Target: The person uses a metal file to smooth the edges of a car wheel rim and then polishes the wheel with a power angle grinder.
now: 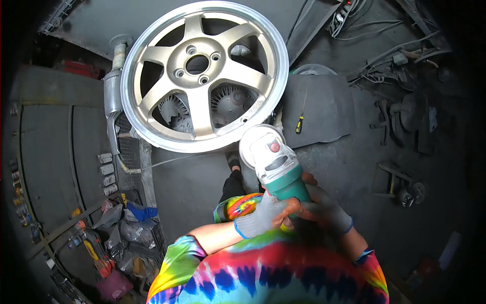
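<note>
An angle grinder (286, 177) with a silver head, a green body and a pale round disc (248, 147) is held before my chest, its head pointing away from me. My left hand (266, 215), in a grey fingerless glove, is closed at the rear left of the green body. On the other side my right hand (324, 205), in a matching glove and smeared by motion, holds the body; some fingertips show beside it. Just beyond the disc lies a gold-spoked wheel rim (202, 106) with a bare silver lip. Whether the disc touches the lip, I cannot tell.
A yellow-and-black screwdriver (299, 125) rests on a dark sheet (319, 109) right of the rim. Left of it stands a grey metal canister (113, 93). Cables (374, 66) and metal parts fill the far right; bags (136, 228) and cans line the left.
</note>
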